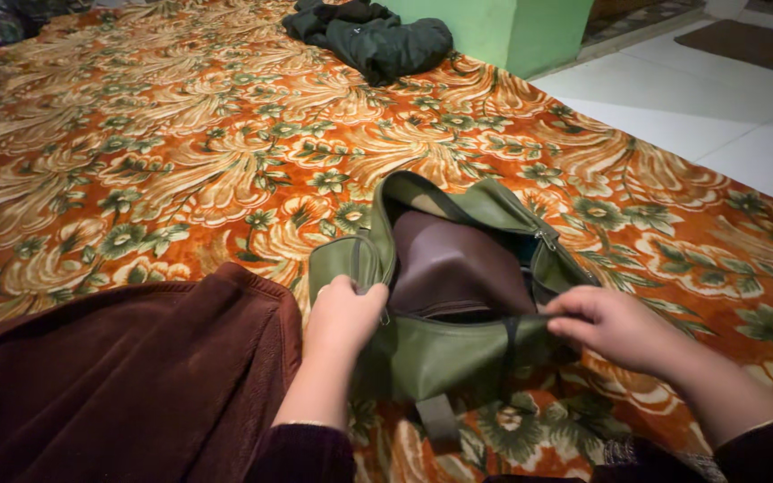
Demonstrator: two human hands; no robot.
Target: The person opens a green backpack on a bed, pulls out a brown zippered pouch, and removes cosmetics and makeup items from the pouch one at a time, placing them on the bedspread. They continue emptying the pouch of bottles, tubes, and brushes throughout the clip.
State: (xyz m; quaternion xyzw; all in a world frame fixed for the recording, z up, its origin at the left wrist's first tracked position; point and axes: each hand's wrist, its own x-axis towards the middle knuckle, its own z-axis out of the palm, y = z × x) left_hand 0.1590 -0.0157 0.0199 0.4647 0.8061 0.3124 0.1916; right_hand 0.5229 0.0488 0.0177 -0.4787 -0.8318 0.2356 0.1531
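Holding the mouth of an olive-green duffel bag (445,353) open, both hands grip its near edge: the left hand (344,313) is closed over the rim at the bag's left corner, and the right hand (608,324) pinches the zip edge on the right between curled fingers and thumb. The bag lies on an orange floral blanket (181,170), just beside a maroon velvet cloth (127,376) spread to the left. Inside the opening sits a folded brown garment (458,264).

The bag looks soft and floppy; its walls sag and fold wherever they are unsupported, so it probably weighs little and will collapse if held at one point only. The rim by the zip and the webbing strap (438,416) at the front seem the firmest places to grip. A dark jacket (373,36) lies well apart, near a green block (512,31).
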